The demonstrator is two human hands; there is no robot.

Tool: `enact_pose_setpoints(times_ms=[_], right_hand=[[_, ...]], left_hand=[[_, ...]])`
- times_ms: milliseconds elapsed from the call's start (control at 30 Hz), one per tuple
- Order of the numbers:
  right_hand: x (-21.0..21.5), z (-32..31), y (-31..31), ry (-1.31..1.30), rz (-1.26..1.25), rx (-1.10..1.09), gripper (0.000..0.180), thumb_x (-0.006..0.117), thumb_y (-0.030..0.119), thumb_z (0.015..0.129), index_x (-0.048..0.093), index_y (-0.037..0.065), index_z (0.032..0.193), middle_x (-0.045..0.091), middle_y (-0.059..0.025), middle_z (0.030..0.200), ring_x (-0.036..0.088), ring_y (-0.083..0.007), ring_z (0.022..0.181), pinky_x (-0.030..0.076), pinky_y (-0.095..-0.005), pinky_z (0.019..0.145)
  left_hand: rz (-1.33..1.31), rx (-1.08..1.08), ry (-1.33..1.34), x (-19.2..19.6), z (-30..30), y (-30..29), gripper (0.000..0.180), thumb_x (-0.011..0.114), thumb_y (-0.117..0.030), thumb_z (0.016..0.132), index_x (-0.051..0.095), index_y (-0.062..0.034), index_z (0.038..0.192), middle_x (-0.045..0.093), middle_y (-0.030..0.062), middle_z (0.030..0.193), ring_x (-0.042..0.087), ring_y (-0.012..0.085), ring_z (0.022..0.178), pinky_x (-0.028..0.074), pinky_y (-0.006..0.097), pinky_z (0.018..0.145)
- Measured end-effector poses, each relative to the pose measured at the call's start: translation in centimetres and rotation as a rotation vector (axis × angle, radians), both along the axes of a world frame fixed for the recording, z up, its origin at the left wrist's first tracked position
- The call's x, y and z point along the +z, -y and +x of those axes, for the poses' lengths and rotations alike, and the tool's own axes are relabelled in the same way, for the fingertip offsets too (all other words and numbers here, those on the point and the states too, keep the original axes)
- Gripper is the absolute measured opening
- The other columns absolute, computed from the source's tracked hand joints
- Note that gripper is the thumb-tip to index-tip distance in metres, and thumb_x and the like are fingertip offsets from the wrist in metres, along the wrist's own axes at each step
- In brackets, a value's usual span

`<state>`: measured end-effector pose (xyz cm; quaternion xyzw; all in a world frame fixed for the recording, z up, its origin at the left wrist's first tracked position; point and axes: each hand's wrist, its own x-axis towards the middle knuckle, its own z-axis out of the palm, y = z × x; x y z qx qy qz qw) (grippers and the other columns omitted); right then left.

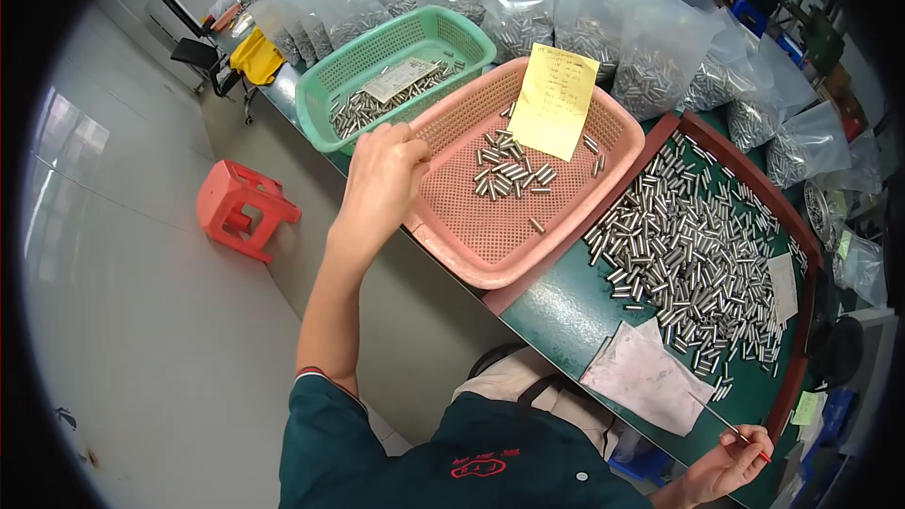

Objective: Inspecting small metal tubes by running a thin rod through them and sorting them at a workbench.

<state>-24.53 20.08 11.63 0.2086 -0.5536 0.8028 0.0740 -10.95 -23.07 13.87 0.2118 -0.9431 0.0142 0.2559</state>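
Note:
My left hand (385, 168) is closed on the left rim of a pink plastic basket (452, 236). Inside the basket lie a loose pile of small metal pins (509, 170) and a yellow handwritten note (556, 104), which leans on the far wall. In my right hand (731, 467), low at the right, is a thin metal rod tool (709, 411) with a red end; its exact kind I cannot make out. The rod's tip lies over a whitish cloth (646, 377) on the green table (547, 306).
A large spread of metal pins (688, 254) lies inside a reddish-brown border (801, 358). Behind the pink basket sits a green basket (316, 118) with more pins and a paper slip. Filled clear bags (650, 66) line the back. A red stool (245, 207) stands left.

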Motion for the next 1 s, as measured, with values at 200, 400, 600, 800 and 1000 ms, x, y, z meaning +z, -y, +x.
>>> enact_pose_setpoints(times_ms=[200,400,600,800,1000], right_hand=[[0.0,0.8,-0.5,0.02,0.013,-0.035,0.011,0.048,0.014,0.087,0.054,0.007,0.093,0.058,-0.0103,0.086,0.056,-0.0187,0.075,0.047,-0.0263,0.058],[-1.1,0.8,-0.8,-0.024,0.145,-0.149,0.018,0.04,0.017,0.091,0.048,0.002,0.087,0.046,-0.0066,0.081,0.04,-0.0097,0.062,0.034,-0.0192,0.055],[-1.0,1.0,-0.9,-0.027,0.123,-0.15,0.018,0.04,0.018,0.091,0.047,0.002,0.086,0.046,-0.0066,0.081,0.039,-0.0098,0.062,0.034,-0.0196,0.056],[-1.2,1.2,-1.6,-0.016,0.116,-0.181,0.017,0.04,0.017,0.091,0.047,0.002,0.086,0.046,-0.0065,0.081,0.039,-0.0101,0.062,0.034,-0.0197,0.056],[-1.0,1.1,-1.9,-0.017,0.081,-0.152,0.016,0.04,0.016,0.091,0.048,0.002,0.088,0.046,-0.0069,0.08,0.04,-0.0102,0.062,0.034,-0.0196,0.056]], left_hand=[[-0.078,-0.056,0.485,-0.9,-1.6,3.6,0.006,0.054,-0.003,0.061,0.058,0.0005,0.058,0.055,0.0167,0.063,0.055,0.0322,0.065,0.044,0.039,0.059],[-0.167,-0.134,0.673,-2.7,-2.5,4.0,0.011,0.051,-0.004,0.066,0.06,-0.0013,0.062,0.059,0.0148,0.065,0.059,0.0291,0.065,0.047,0.037,0.059],[-0.207,-0.241,0.725,-3.5,-3.3,3.8,0.011,0.05,-0.003,0.066,0.059,-0.0016,0.061,0.058,0.0148,0.064,0.059,0.0286,0.066,0.047,0.037,0.059],[-0.233,-0.277,0.751,-4.2,-3.6,4.0,0.009,0.051,-0.003,0.065,0.059,-0.0023,0.061,0.058,0.0138,0.064,0.059,0.0283,0.066,0.047,0.037,0.059],[-0.233,-0.218,0.761,-5.0,-3.4,4.6,0.006,0.053,-0.003,0.062,0.059,-0.002,0.061,0.058,0.0136,0.064,0.059,0.0288,0.067,0.047,0.038,0.061]])
